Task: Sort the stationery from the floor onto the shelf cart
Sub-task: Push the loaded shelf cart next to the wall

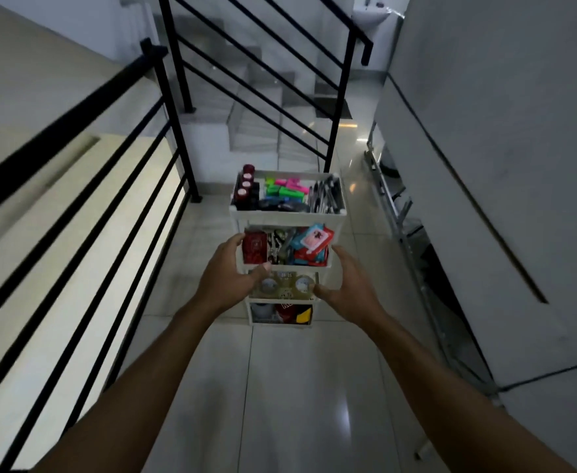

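Flanking one four-tier shelf cart (285,218), two hands (232,279) (348,285).

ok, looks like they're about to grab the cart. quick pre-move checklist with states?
1. Left hand at the shelf cart: ok, at its left side by the second tier.
2. Right hand contact: cannot tell, fingers spread beside the right side.
3. Top tier loaded: ok, highlighters and pens sit inside.
4. Floor in front free of stationery: ok, none visible.
5. Railing clearance on the left: ok, cart stands apart.
6. Cart wheels: cannot tell, base hidden.
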A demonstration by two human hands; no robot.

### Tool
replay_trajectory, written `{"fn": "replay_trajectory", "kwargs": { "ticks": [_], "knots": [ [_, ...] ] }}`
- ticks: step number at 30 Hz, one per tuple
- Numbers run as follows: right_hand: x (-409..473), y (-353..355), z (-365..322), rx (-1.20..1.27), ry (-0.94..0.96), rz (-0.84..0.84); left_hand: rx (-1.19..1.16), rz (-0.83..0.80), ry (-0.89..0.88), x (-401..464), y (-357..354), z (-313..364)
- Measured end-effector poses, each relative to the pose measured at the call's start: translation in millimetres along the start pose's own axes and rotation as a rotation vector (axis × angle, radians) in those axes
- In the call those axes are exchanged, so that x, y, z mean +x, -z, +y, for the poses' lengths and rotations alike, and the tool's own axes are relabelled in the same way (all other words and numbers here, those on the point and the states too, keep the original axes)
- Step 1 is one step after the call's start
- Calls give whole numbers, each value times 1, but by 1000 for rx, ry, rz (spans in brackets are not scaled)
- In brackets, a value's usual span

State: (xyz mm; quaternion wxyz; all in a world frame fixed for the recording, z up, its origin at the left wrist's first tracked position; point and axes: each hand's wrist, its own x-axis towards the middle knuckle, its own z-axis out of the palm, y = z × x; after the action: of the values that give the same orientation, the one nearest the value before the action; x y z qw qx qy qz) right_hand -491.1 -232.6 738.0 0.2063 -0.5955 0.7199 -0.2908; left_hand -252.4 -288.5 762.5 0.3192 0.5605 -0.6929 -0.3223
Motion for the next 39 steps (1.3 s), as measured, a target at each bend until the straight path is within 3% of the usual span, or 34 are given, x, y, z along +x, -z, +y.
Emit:
{"fn": "replay_trajectory", "kwargs": {
  "ticks": [5,10,16,23,33,39],
  "knots": [
    [47,33,-54,-15,-38,-90,24,-28,-2,39,36,33],
    [106,26,-71,-91,-10,-118,92,-110,30,94,37,21],
    [175,17,-52,-228,-71,-126,234,-160,16,171,31,3],
    [235,5,0,-293,-123,-156,333,-152,118,230,4,-29],
    [280,-11,49,-275,-234,-284,126,-142,354,271,-31,-72],
    [282,-23,54,-127,-276,-287,-17,-168,286,284,-22,-82]
  ]
}}
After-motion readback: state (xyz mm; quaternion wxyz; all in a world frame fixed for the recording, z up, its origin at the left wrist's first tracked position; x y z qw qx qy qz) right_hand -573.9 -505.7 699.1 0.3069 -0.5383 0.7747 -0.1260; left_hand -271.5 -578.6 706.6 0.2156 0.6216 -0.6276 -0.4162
